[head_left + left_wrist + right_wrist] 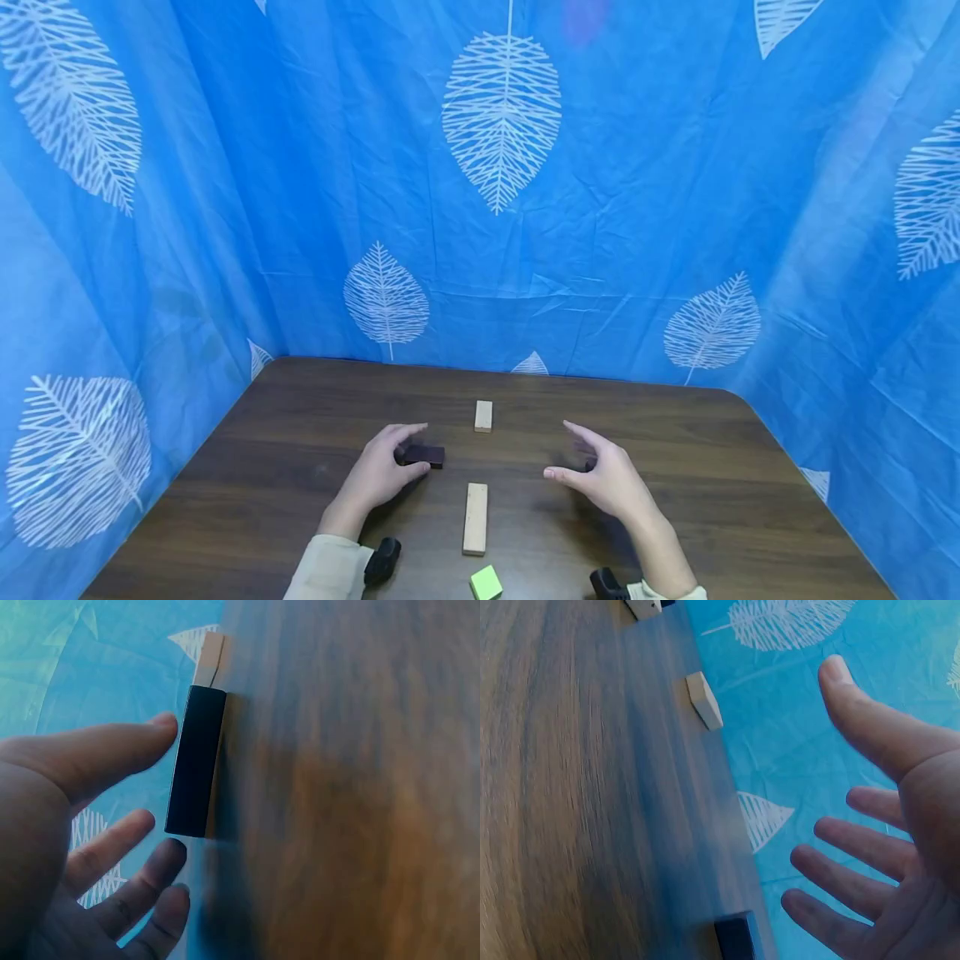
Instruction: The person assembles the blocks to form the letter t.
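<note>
My left hand (378, 471) is spread around the near end of a dark block (426, 456), its thumb and fingers apart. In the left wrist view that dark block (196, 761) lies on the table just beyond the thumb and fingertips. On the other side, my right hand (609, 479) hovers over the table with thumb and fingers parted, nothing between them. A second dark block (737, 936) shows at the bottom of the right wrist view, near the right fingertips; in the head view the hand hides most of it.
Between the hands lies a long pale wooden block (475, 518), with a shorter pale block (483, 416) farther back. A bright green block (486, 582) sits near the front. The brown wooden table (720, 500) ends at a blue leaf-patterned curtain (600, 208).
</note>
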Action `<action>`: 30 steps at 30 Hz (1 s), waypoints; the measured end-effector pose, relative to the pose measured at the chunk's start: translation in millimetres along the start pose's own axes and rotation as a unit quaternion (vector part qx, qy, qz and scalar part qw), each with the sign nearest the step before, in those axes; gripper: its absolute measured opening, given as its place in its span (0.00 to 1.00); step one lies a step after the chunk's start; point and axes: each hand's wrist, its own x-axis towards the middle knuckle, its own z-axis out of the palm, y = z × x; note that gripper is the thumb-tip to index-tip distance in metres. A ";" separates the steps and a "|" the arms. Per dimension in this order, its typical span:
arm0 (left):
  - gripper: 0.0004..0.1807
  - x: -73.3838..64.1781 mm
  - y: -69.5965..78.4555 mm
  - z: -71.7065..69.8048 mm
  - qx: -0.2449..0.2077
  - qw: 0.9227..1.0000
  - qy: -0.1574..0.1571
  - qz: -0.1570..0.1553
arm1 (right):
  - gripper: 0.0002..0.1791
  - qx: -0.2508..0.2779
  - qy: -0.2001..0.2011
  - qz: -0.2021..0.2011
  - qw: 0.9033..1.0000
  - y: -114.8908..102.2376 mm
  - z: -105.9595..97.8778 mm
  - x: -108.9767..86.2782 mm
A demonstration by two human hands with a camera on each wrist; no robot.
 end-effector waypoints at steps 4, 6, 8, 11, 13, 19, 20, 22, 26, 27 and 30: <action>0.29 -0.2 0.2 0.2 0.001 1.000 0.001 -0.001 | 0.45 -0.025 0.002 0.017 1.000 3.8 -7.6 -0.5; 0.28 -0.2 0.5 0.4 0.003 1.000 -0.001 -0.005 | 0.44 -0.037 0.005 0.026 0.999 8.3 -12.0 -0.9; 0.28 -0.7 0.5 0.3 0.006 1.000 -0.002 -0.006 | 0.43 -0.050 0.006 0.035 0.998 13.8 -16.8 -1.9; 0.27 -0.9 1.0 -0.1 0.011 1.000 -0.004 -0.010 | 0.43 -0.060 0.006 0.046 0.997 22.3 -22.8 -2.6; 0.27 -1.0 1.0 -0.3 0.013 1.000 -0.002 -0.010 | 0.43 -0.066 0.003 0.055 0.996 27.1 -25.7 -3.2; 0.26 -1.6 1.9 -0.1 0.015 1.000 -0.005 -0.017 | 0.41 -0.075 0.004 0.086 0.993 34.9 -30.6 -5.0; 0.25 -1.8 2.1 -0.2 0.015 1.000 -0.005 -0.017 | 0.41 -0.077 0.004 0.089 0.993 35.4 -31.1 -5.4; 0.24 -2.3 2.0 -0.1 0.015 1.000 -0.006 -0.016 | 0.41 -0.081 0.005 0.094 0.992 36.2 -31.8 -6.0; 0.24 -2.4 1.4 0.0 0.017 1.000 -0.006 -0.011 | 0.39 -0.082 0.006 0.099 0.992 37.7 -31.8 -6.7; 0.24 -2.4 1.2 0.0 0.018 1.000 -0.006 -0.010 | 0.39 -0.082 0.007 0.099 0.992 38.2 -31.5 -6.8; 0.23 -2.5 0.6 0.1 0.022 1.000 -0.008 -0.009 | 0.37 -0.080 0.010 0.100 0.992 39.3 -30.0 -6.8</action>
